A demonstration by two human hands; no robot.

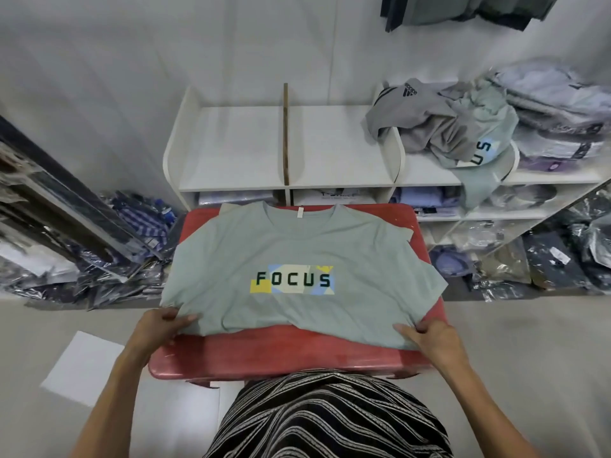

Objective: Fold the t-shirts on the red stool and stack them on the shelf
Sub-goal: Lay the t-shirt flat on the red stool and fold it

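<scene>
A pale green t-shirt [297, 246] printed "FOCUS" lies face up on the red stool [284, 355], collar pointing away from me. My left hand [162, 328] pinches its near left edge and my right hand [429, 337] pinches its near right edge. Behind the stool stands a white shelf [231, 150] whose two left top compartments hold nothing. On the right part of the shelf top, a grey t-shirt [416, 127] and a second green "FOCUS" t-shirt [479, 150] lie crumpled together, the green one hanging over the shelf's front edge.
Packaged shirts [555, 104] are stacked at the far right of the shelf and in its lower compartments. Plastic-wrapped garments [109, 256] are heaped on the floor on both sides. A white sheet [82, 365] lies on the floor to my left. Dark clothes [463, 8] hang above.
</scene>
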